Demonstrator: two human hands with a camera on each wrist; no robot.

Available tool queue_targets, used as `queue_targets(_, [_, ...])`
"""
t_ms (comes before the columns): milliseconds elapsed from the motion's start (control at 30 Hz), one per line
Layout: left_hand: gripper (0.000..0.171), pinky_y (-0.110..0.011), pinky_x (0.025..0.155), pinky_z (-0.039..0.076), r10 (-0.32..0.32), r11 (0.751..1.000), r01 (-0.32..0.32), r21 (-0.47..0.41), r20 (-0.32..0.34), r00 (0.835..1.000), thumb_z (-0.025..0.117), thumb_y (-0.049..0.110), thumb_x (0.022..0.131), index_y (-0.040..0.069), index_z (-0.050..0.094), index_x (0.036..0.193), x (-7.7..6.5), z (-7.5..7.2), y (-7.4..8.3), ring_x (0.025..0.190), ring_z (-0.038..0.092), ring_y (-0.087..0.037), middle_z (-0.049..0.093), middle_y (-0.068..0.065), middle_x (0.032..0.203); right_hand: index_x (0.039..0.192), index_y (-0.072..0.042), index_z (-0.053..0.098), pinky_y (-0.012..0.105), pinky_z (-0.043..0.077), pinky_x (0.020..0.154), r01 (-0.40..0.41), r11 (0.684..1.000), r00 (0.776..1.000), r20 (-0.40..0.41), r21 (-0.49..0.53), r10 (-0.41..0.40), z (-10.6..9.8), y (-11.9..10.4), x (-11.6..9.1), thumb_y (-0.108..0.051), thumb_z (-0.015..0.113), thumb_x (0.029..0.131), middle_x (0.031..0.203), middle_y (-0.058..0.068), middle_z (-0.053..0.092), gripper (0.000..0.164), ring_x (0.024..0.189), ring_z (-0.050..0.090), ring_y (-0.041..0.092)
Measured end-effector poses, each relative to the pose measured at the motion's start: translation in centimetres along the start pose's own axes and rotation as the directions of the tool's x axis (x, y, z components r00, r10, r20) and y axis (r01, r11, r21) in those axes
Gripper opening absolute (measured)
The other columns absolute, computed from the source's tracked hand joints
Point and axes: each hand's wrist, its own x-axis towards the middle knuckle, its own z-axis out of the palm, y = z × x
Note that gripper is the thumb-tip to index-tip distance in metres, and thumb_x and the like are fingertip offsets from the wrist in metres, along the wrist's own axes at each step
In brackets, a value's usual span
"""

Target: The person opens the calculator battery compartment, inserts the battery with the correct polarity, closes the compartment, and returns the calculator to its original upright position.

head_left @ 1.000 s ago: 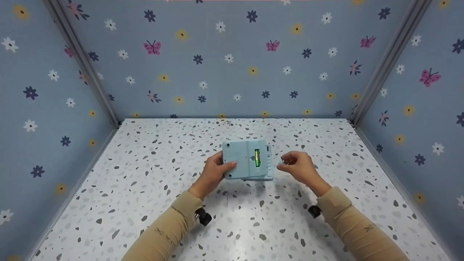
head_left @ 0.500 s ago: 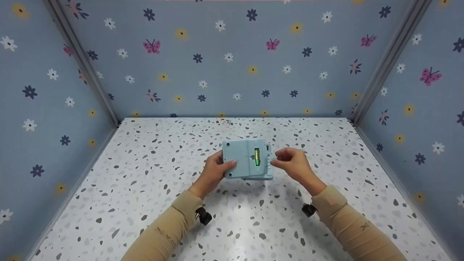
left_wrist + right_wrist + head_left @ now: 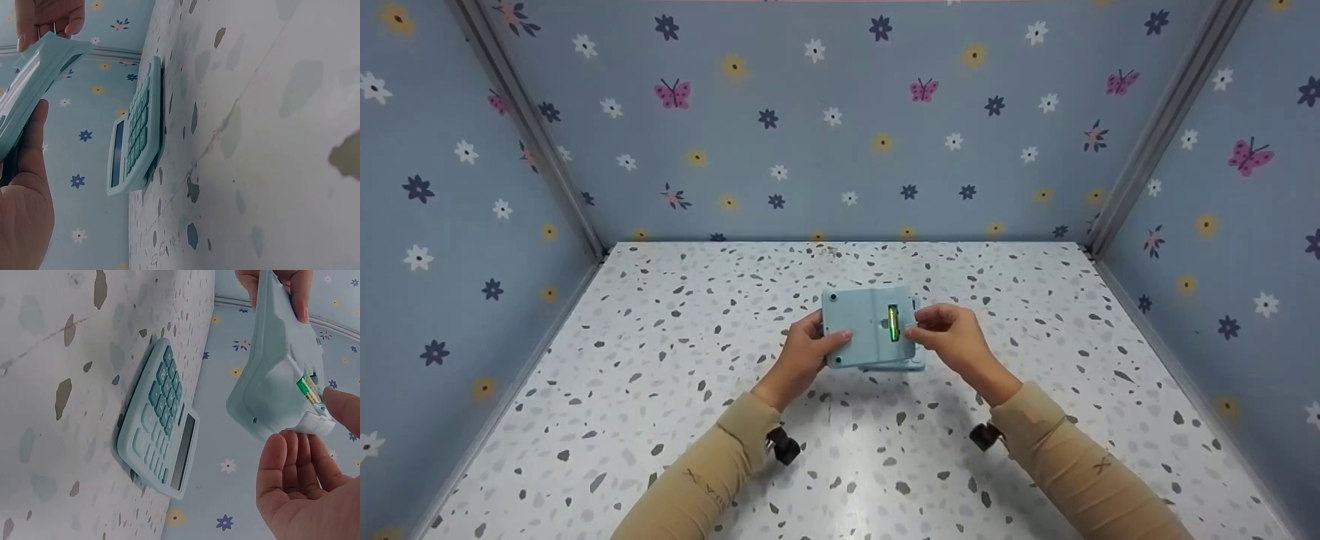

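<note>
My left hand [image 3: 801, 351] grips the left side of a pale blue calculator [image 3: 856, 319], back side up, thumb across its back. A green and gold battery [image 3: 893, 322] lies in its uncovered compartment near the right end. At that end, my right hand [image 3: 958, 339] pinches a small pale battery cover [image 3: 313, 423] between thumb and fingers, right by the compartment. In the head view the fingers hide the cover. A second calculator [image 3: 160, 419] of the same colour rests keys up on the table below, mostly hidden from the head view by the held one.
The speckled white table [image 3: 697, 450] is bounded by flowered blue panels [image 3: 840, 127] at the back and both sides. Grey metal posts [image 3: 532, 142] stand at the back corners. A dark wrist camera [image 3: 784, 445] sits below the left cuff.
My right hand has moved left with the battery cover, from beside the calculator to the battery compartment's edge. The left hand and the held calculator have stayed nearly still.
</note>
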Motion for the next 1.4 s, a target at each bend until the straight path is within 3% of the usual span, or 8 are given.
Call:
queue_targets(300, [0.057, -0.042, 0.105, 0.064, 0.009, 1.0, -0.009, -0.013, -0.013, 1.0, 0.071, 0.008, 0.105, 0.001, 0.051, 0.158, -0.1, 0.1, -0.1, 0.128, 0.071, -0.028, 0.065, -0.023, 0.148, 0.113, 0.004, 0.076, 0.021, 0.061, 0.075, 0.0, 0.996, 1.0, -0.013, 0.092, 0.001, 1.5, -0.7, 0.0, -0.003, 0.084, 0.091, 0.1, 0.009, 0.074, 0.024, 0.09, 0.067, 0.014])
queue_targets(567, [0.058, -0.041, 0.103, 0.065, 0.006, 1.0, -0.006, 0.002, -0.026, 1.0, 0.072, 0.01, 0.104, 0.003, 0.051, 0.158, -0.1, 0.1, -0.3, 0.126, 0.071, -0.027, 0.066, -0.022, 0.148, 0.113, 0.002, 0.076, 0.021, 0.06, 0.076, -0.003, 0.995, 0.999, -0.032, 0.096, 0.006, 2.5, -1.2, 0.0, -0.004, 0.085, 0.091, 0.104, 0.01, 0.074, 0.024, 0.093, 0.067, 0.015])
queue_targets(1000, [0.059, -0.045, 0.109, 0.062, -0.015, 1.0, 0.015, 0.012, -0.028, 0.999, 0.072, 0.01, 0.104, 0.004, 0.05, 0.16, -0.2, 0.0, -0.2, 0.133, 0.068, -0.032, 0.064, -0.022, 0.15, 0.114, 0.004, 0.077, 0.022, 0.063, 0.075, -0.043, 0.992, 0.999, -0.025, 0.12, 0.047, 2.5, -1.3, 0.0, -0.006, 0.084, 0.093, 0.104, 0.012, 0.076, 0.024, 0.09, 0.069, 0.014])
queue_targets(1400, [0.059, -0.044, 0.106, 0.064, -0.018, 1.0, 0.018, 0.023, -0.017, 1.0, 0.072, 0.012, 0.105, 0.005, 0.05, 0.16, -0.4, 0.3, 0.0, 0.129, 0.069, -0.029, 0.065, -0.022, 0.147, 0.109, 0.004, 0.078, 0.021, 0.062, 0.072, 0.002, 0.994, 0.998, -0.059, 0.11, 0.005, 2.6, -1.1, 0.2, -0.006, 0.086, 0.09, 0.097, 0.009, 0.075, 0.022, 0.087, 0.068, 0.014])
